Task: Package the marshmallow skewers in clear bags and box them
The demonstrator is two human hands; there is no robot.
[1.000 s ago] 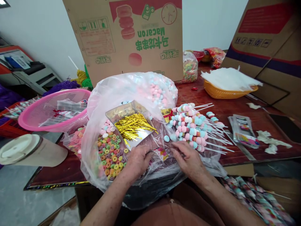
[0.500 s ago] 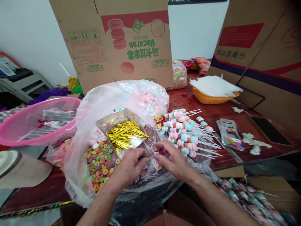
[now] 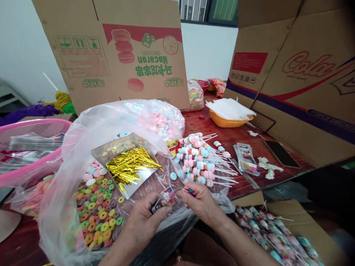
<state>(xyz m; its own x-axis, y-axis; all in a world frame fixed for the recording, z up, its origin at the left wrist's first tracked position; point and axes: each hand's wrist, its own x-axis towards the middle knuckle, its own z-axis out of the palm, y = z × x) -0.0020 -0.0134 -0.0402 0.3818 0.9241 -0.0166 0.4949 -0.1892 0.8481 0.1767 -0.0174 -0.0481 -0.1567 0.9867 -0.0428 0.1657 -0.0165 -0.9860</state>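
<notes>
— Where do we have the printed wrapper (image 3: 168, 196)?
— Between our two hands, low over the cloudy plastic bag (image 3: 73, 144). Our left hand (image 3: 146, 218) grasps its dark end, the thumb on the near side and the bent forefinger beyond; the bright printed part sits just past those fingertips.
— And our right hand (image 3: 200, 202)?
— Pinched tight. Thumb and forefinger grip a small red-and-blue piece (image 3: 190, 191), just right of the bright print. Whether it belongs to the same wrapper, we cannot tell.
— What else do we have close by?
— At lower right, wrapped skewers (image 3: 274, 236) lie heaped on brown cardboard (image 3: 307, 218). To our left, ring candies (image 3: 101, 218) are spread at the bag's mouth.
— And past our hands?
— A shiny tray (image 3: 144, 178) holding gold twist ties (image 3: 130, 164), and right of it a pile of marshmallow skewers (image 3: 196, 160), most sticks pointing right.
— Farther off?
— We see an orange basket (image 3: 231, 121) piled with something white, then the upside-down Macaron carton (image 3: 116, 55), with the Cola carton (image 3: 302, 77) standing to the right.
</notes>
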